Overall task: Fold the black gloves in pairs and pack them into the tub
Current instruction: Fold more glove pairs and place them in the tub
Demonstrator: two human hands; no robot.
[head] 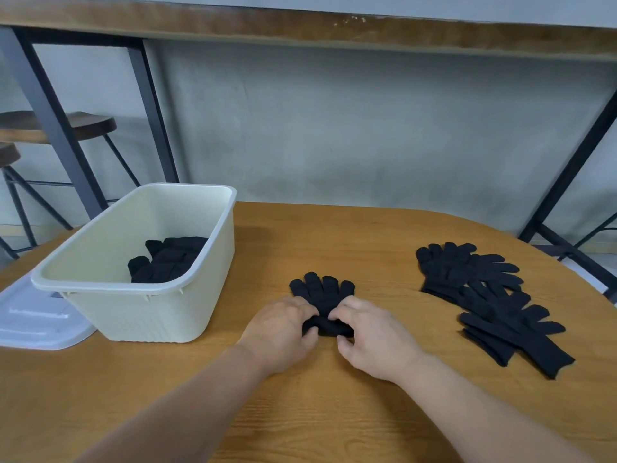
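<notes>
A pair of black gloves (pixel 322 290) lies in the middle of the wooden table (pixel 334 396), fingers pointing away from me, its cuff end rolled up towards the fingers. My left hand (pixel 283 332) grips the left side of that roll and my right hand (pixel 374 339) grips the right side, fingers curled over the fabric. A cream plastic tub (pixel 110 285) stands to the left with folded black gloves (pixel 167 259) lying in its right part. Several loose black gloves (pixel 487 302) lie in a pile to the right.
A translucent white lid (pixel 36 325) lies flat beside the tub at the table's left edge. Behind the table are a grey wall, dark metal frame legs (pixel 60 128) and two wooden stools (pixel 83 125) at the far left.
</notes>
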